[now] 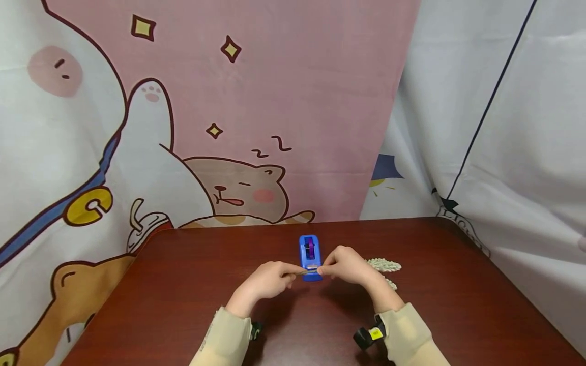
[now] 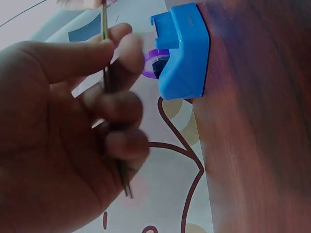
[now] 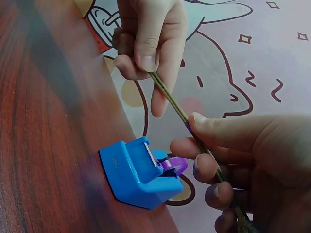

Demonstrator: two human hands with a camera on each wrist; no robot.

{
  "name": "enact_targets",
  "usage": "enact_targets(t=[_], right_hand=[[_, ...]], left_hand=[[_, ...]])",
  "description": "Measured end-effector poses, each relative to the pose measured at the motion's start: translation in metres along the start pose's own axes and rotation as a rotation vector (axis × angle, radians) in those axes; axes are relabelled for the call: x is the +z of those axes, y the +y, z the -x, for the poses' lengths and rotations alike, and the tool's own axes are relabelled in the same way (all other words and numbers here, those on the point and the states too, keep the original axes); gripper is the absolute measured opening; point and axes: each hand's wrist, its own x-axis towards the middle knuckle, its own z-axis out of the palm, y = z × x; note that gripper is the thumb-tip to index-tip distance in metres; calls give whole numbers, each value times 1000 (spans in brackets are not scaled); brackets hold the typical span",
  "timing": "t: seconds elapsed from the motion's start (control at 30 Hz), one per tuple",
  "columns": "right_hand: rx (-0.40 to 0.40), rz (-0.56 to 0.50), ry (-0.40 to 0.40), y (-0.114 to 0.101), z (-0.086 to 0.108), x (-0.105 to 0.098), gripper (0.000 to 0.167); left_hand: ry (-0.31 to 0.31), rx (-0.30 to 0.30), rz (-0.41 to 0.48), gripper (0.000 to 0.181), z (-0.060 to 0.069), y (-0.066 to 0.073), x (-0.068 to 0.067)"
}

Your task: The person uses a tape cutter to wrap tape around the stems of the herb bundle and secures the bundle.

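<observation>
Two thin green stems [image 3: 167,95], side by side, run between both hands in the right wrist view. My left hand [image 1: 267,280] pinches one end between thumb and forefinger, and the stems cross its palm in the left wrist view. With thumb and fingers my right hand [image 1: 349,264] grips the stems further along. Pale, ear-shaped plant heads [image 1: 384,265] show beyond the right hand; their join to the stems is hidden. Just behind the stems stands a blue tape dispenser [image 3: 129,170] with a purple tape roll [image 3: 176,166] and a toothed cutting edge.
A dark red-brown wooden table [image 1: 197,284] lies under the hands. Behind it hangs a curtain [image 1: 320,101] printed with cartoon animals. Wrist cameras, one a black piece [image 1: 363,338] with a yellow label, sit below the hands near the cuffs.
</observation>
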Motion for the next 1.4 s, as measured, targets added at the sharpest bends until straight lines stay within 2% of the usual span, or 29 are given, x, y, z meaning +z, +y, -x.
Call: enact_targets(t=[0.2, 0.37, 0.57, 0.73, 0.97, 1.2, 1.4], right_hand=[[-18, -33, -11, -2, -1, -2, 17], [-27, -78, 20, -3, 0, -2, 7], [-95, -89, 48, -3, 1, -1, 19], [-163, -37, 58, -4, 1, -1, 13], [-163, 1, 62, -6, -2, -1, 8], [-158, 55, 56, -8, -4, 3, 7], [-133, 49, 50, -8, -6, 6, 7]], left_hand=[[58, 18, -2, 31, 1, -2, -2], [112, 59, -65, 30, -1, -3, -2], [185, 85, -149, 29, 1, 1, -2], [231, 100, -207, 29, 2, 5, -4], [246, 101, -230, 31, 3, 6, -6], [253, 101, -238, 29, 3, 1, -5], [237, 92, -206, 28, 3, -1, -6]])
